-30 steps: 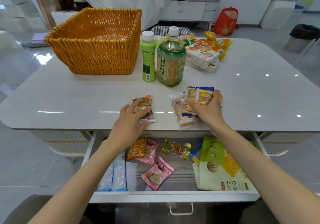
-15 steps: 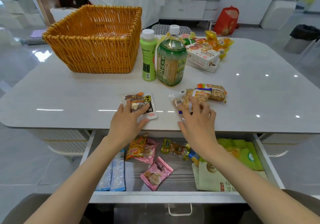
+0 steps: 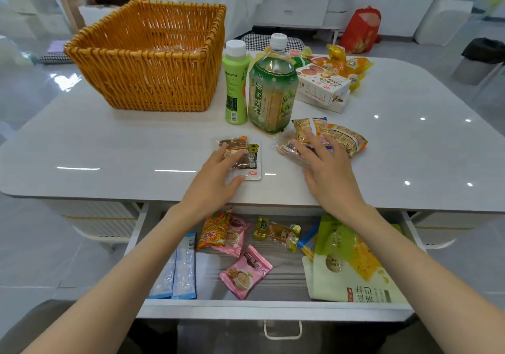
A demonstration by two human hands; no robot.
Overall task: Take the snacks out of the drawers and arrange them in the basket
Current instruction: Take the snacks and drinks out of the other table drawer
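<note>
An orange wicker basket (image 3: 153, 61) stands at the table's back left. My left hand (image 3: 216, 181) rests with straight fingers on a clear-wrapped brown snack (image 3: 246, 152) near the table's front edge. My right hand (image 3: 325, 168) lies flat over a small pile of snack packets (image 3: 341, 135), fingers spread. Below, the open drawer (image 3: 273, 308) holds two pink packets (image 3: 246, 271), an orange chip bag (image 3: 214, 230), a gold-wrapped snack (image 3: 276, 232), blue sachets (image 3: 183, 269) and a large green pouch (image 3: 347, 263).
A green bottle (image 3: 235, 86) and a large tea bottle (image 3: 272, 88) stand right of the basket. Behind them lie a white snack box (image 3: 322, 86) and yellow jelly packs (image 3: 344, 64). A red bag (image 3: 360, 29) and a dark bin (image 3: 483, 53) sit on the floor beyond.
My right hand has let go of the packets it gripped and now lies flat on them. The left hand's fingers have flattened on the brown snack.
</note>
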